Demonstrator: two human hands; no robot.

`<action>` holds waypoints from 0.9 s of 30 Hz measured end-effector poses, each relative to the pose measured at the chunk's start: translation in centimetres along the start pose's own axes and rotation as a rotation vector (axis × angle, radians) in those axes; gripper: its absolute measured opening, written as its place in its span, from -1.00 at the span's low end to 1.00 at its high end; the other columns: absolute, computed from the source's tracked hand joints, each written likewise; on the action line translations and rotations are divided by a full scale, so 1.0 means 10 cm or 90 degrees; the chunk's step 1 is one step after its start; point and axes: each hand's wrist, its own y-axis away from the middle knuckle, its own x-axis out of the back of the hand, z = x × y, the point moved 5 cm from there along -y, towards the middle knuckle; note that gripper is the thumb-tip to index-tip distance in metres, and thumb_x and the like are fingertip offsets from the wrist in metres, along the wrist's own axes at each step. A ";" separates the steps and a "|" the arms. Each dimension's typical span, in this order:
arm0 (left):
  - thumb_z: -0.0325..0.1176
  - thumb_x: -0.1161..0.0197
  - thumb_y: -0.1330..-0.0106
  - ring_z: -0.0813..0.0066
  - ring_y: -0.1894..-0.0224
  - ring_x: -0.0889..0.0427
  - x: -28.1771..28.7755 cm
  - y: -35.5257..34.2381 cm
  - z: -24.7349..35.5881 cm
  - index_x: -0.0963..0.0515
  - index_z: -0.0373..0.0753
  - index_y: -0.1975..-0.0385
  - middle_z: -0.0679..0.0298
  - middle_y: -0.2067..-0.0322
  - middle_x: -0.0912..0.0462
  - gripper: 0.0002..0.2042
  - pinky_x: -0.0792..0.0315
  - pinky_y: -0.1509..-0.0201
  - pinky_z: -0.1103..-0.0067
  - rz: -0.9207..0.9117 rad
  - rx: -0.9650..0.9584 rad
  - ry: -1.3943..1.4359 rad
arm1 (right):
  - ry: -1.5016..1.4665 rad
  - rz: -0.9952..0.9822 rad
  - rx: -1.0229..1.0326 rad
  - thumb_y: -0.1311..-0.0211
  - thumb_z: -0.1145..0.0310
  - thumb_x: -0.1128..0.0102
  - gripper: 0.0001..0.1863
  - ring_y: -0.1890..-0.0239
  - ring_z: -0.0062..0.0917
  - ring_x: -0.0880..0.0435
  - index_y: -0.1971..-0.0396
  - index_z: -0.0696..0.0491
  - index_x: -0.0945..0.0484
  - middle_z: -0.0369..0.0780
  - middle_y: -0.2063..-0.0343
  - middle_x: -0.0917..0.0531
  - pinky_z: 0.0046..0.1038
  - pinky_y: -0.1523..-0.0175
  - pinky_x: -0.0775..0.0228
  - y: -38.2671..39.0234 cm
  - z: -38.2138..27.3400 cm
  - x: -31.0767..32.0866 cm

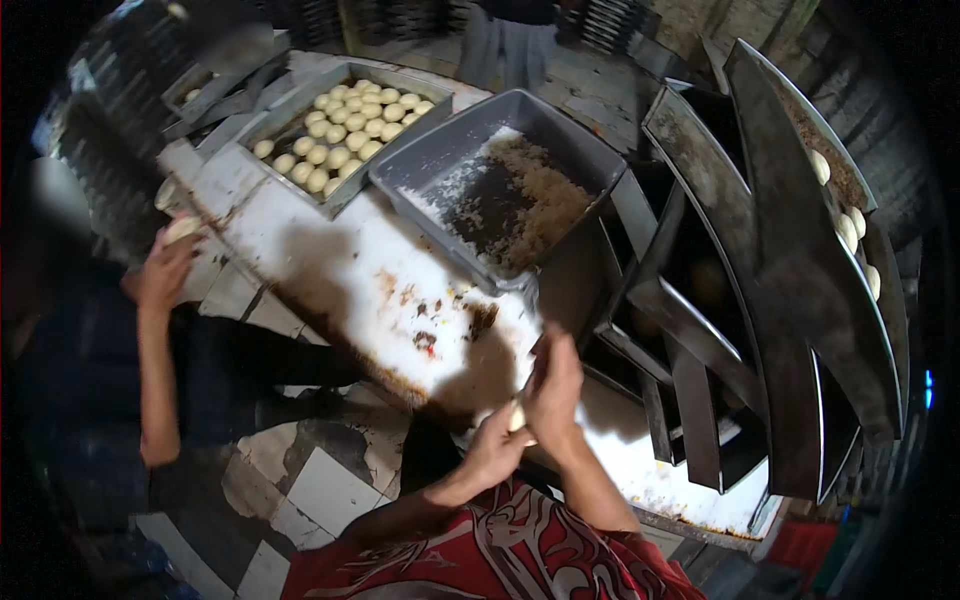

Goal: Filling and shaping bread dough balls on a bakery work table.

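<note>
My left hand (492, 445) is closed around a pale piece of dough (516, 416) at the front edge of the white, stained work table (355, 265). My right hand (550, 385) is cupped against that same dough, fingers raised and bent over it, so part of the piece is hidden. Just beyond my hands is a grey plastic tub (440, 235) with white and brownish crumbly stuff inside. Left of the tub, a metal tray (272, 128) holds several rows of round dough balls (337, 155).
Stacked dark metal pans (760, 270) crowd the right side, several dough balls (845, 230) in the uppermost. A co-worker's hand (160, 265) on the left holds a dough piece (182, 229). Another person's legs (500, 55) stand behind the table. More pans (225, 85) sit at back left.
</note>
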 end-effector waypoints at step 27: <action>-0.58 -0.04 -0.28 0.41 -0.13 -0.37 2.06 -1.81 1.24 -0.16 -0.39 -0.15 0.15 -0.04 -0.38 -0.57 -0.21 -0.24 0.50 -0.289 0.094 0.117 | 0.304 -0.368 -0.206 -0.17 0.40 -0.10 -0.82 0.36 -0.23 -0.60 0.28 0.14 -0.56 -0.06 0.39 -0.58 -0.34 0.31 -0.42 -1.64 -0.25 -0.37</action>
